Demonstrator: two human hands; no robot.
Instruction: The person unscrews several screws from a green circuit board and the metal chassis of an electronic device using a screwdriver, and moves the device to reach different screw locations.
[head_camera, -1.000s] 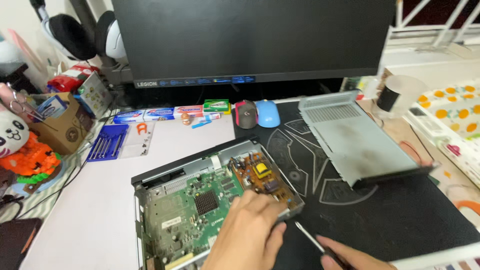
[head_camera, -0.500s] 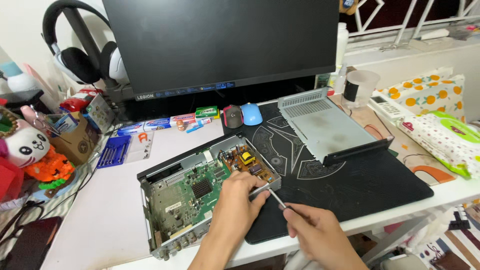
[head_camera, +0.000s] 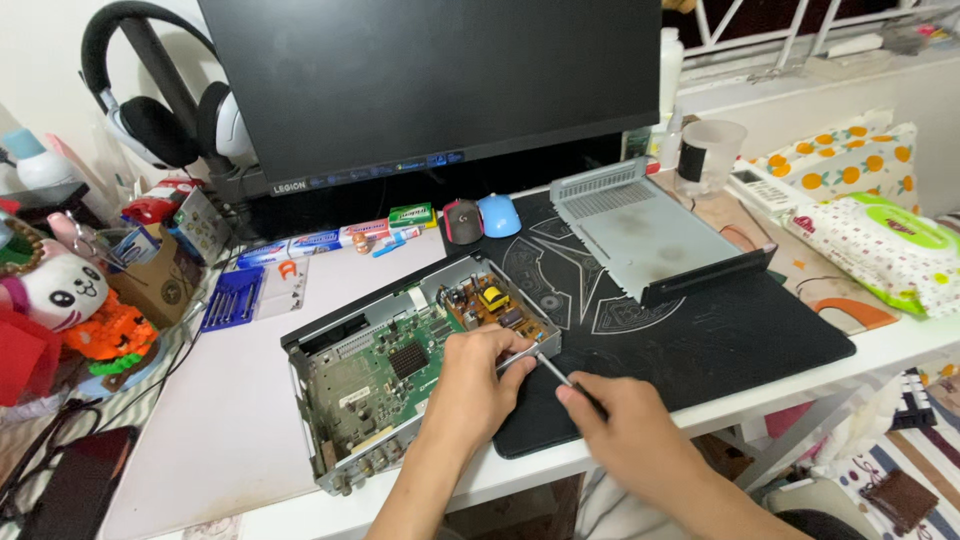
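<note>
At the desk's near edge, the left hand (head_camera: 470, 385) pinches the screwdriver (head_camera: 548, 368) tip onto the open box (head_camera: 400, 375), steadying it; the right hand (head_camera: 620, 425), at four o'clock, grips its handle.

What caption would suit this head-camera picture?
Left hand steadies an opened grey electronics box with green circuit board while right hand holds a thin screwdriver to it.

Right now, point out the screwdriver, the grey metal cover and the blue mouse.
screwdriver (head_camera: 553, 371), head view, on its metal shaft.
grey metal cover (head_camera: 655, 233), head view, middle of its flat top.
blue mouse (head_camera: 499, 214), head view, centre of its back.
</note>
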